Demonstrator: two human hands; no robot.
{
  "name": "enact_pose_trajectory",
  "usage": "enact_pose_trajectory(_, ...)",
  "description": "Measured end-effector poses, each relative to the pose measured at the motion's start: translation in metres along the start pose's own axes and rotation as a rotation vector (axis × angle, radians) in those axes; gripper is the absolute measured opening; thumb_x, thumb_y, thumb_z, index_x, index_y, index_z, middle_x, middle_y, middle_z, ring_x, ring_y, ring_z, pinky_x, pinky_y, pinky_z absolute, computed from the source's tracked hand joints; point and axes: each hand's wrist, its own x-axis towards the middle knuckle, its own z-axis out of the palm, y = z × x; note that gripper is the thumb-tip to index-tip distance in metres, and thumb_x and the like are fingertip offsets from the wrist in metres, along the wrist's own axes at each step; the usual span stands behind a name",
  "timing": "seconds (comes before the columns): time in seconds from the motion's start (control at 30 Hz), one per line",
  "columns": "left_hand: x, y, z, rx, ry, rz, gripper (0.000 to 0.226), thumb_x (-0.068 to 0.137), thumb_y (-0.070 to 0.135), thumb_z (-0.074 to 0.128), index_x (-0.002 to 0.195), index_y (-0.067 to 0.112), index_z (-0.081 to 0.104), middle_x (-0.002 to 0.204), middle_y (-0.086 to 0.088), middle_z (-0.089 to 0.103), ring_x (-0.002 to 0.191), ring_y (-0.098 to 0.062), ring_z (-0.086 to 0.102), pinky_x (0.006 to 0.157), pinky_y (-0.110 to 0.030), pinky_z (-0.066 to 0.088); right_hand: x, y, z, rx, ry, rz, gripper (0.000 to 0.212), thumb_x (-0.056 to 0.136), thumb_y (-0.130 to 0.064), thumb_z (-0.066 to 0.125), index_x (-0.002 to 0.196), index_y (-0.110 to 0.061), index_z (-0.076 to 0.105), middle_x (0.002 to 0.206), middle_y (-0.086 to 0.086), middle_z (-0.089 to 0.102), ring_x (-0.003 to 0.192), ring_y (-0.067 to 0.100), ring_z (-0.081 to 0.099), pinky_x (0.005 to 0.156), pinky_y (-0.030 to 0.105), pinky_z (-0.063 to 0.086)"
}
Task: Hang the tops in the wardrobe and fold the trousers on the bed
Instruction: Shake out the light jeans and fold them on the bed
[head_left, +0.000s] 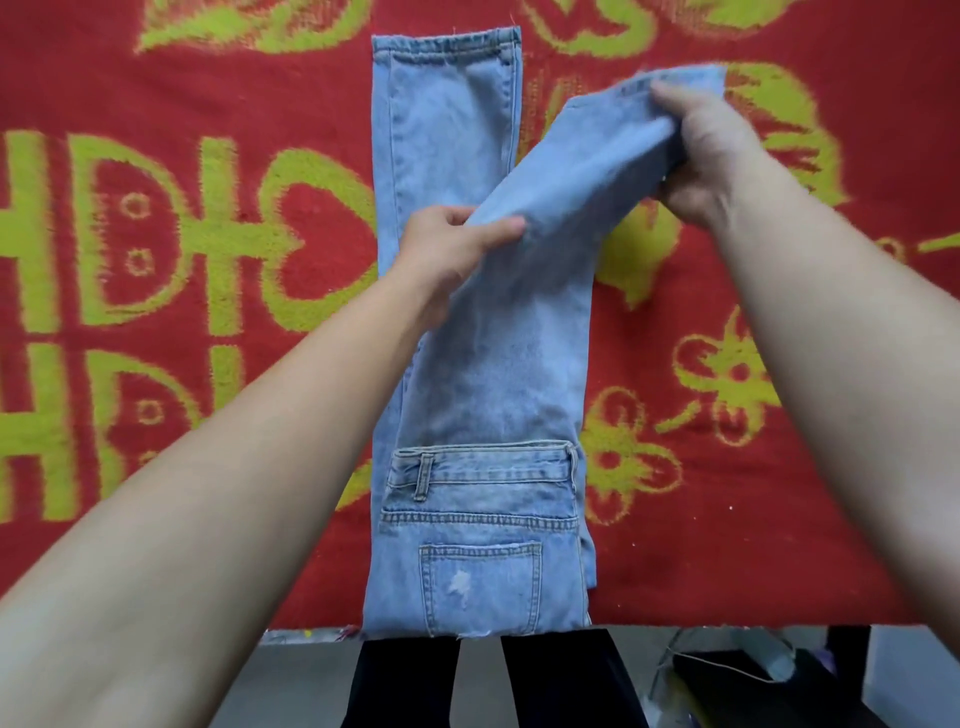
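Red patterned blanket (208, 104), left to right: the left hand (447, 249) pinches the edge of the jeans (493, 389), which lie lengthwise at centre. The right hand (711, 156) grips one raised leg end, far right.

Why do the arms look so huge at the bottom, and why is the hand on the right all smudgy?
Head view: the wide lens stretches the arms near the bottom corners; the right hand and the end of the jeans it grips look smeared, likely motion blur; the pocket is sharper; light on the blanket is soft, no glare.
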Motion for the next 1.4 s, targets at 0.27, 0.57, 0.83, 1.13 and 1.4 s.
enact_pose_trajectory(0.27, 0.004, 0.023, -0.03, -0.524, 0.003, 0.147, 0.017, 0.086, 0.003, 0.07, 0.103, 0.001, 0.07, 0.096, -0.016, 0.075, 0.086, -0.025, 0.072, 0.078, -0.035, 0.059, -0.015, -0.031, 0.067, -0.01, -0.338, -0.275, 0.016, 0.096, -0.016, 0.064, 0.106, -0.003, 0.066, 0.111, 0.022, 0.072, 0.098, 0.032, 0.07, 0.094, 0.048, 0.056)
enact_pose_trajectory(0.57, 0.045, 0.0, -0.062, 0.01, 0.163, -0.037, 0.017, 0.095, 0.027, 0.064, 0.103, 0.012, 0.066, 0.091, -0.004, 0.067, 0.077, -0.015, 0.065, 0.06, -0.03, 0.061, 0.019, 0.036, 0.07, -0.583, -0.101, -0.025, 0.04, 0.087, -0.058, 0.064, 0.095, -0.019, 0.067, 0.103, -0.004, 0.071, 0.096, 0.015, 0.069, 0.077, 0.034, 0.058)
enact_pose_trajectory(0.83, 0.061, -0.005, -0.065, 0.342, 0.577, 0.457, 0.032, 0.094, 0.038, 0.052, 0.089, 0.011, 0.069, 0.088, -0.005, 0.071, 0.078, -0.017, 0.061, 0.073, -0.035, 0.047, 0.027, 0.043, 0.074, -0.726, 0.161, -0.512, 0.031, 0.095, -0.038, 0.054, 0.108, -0.014, 0.067, 0.098, -0.007, 0.067, 0.091, 0.011, 0.06, 0.085, 0.029, 0.048)
enact_pose_trajectory(1.13, 0.036, -0.046, -0.073, 0.731, 0.541, 0.222, 0.029, 0.103, 0.037, 0.042, 0.096, 0.011, 0.055, 0.103, -0.015, 0.066, 0.096, -0.036, 0.058, 0.07, -0.034, 0.029, 0.03, 0.054, 0.079, -0.9, 0.093, -0.29, 0.033, 0.093, -0.045, 0.057, 0.114, -0.02, 0.064, 0.117, -0.005, 0.067, 0.11, 0.016, 0.06, 0.089, 0.027, 0.043)
enact_pose_trajectory(1.4, 0.041, -0.046, -0.074, 0.571, 0.528, 0.23, 0.047, 0.092, 0.062, 0.049, 0.105, 0.017, 0.054, 0.089, 0.007, 0.061, 0.097, -0.024, 0.062, 0.089, -0.04, 0.048, 0.036, 0.061, 0.082, -0.827, 0.11, -0.288, 0.033, 0.088, -0.058, 0.06, 0.093, -0.025, 0.058, 0.091, -0.01, 0.058, 0.089, 0.014, 0.053, 0.082, 0.029, 0.043)
